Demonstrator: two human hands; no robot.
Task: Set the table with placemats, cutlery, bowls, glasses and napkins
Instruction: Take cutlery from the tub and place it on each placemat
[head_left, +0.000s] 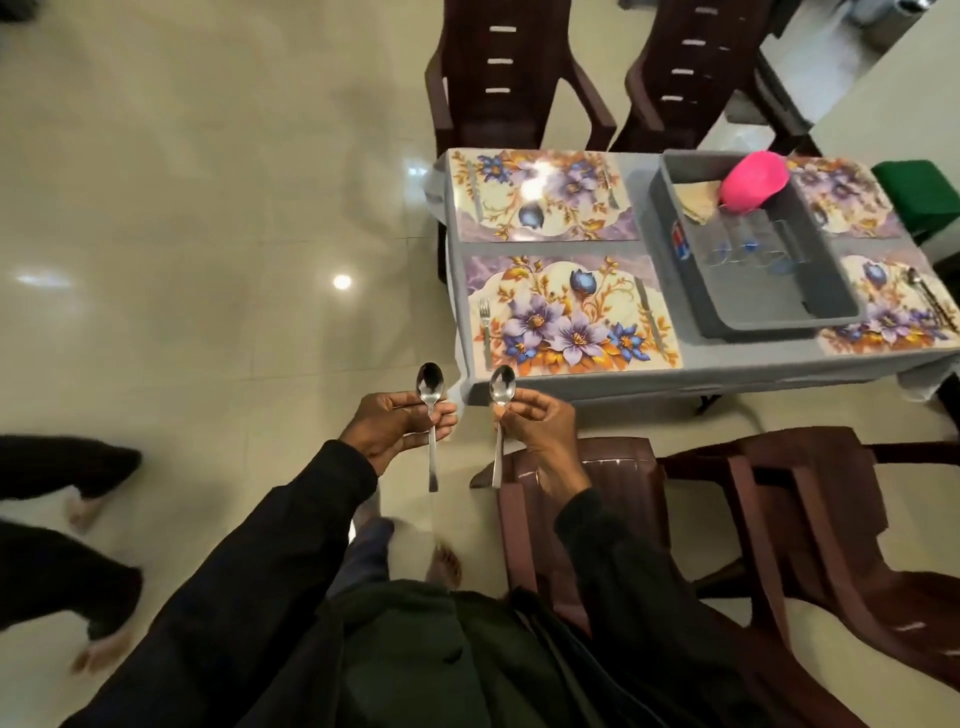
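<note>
Above each hand (402, 423) (535, 421): spoon bowl (430, 383) (502, 385).

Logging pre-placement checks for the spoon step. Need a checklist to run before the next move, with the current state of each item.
1. Left hand grips the left spoon by its handle: ok.
2. Right hand grips the right spoon by its handle: ok.
3. Near placemat lies flat, with fork and knife on it: ok.
4. Bare mat beside that knife for a spoon: ok.
5. Far placemat has no spoon: cannot tell, because of glare and blur.
6. Chair clear of the reach: probably not ok, it stands under the right hand.
</note>
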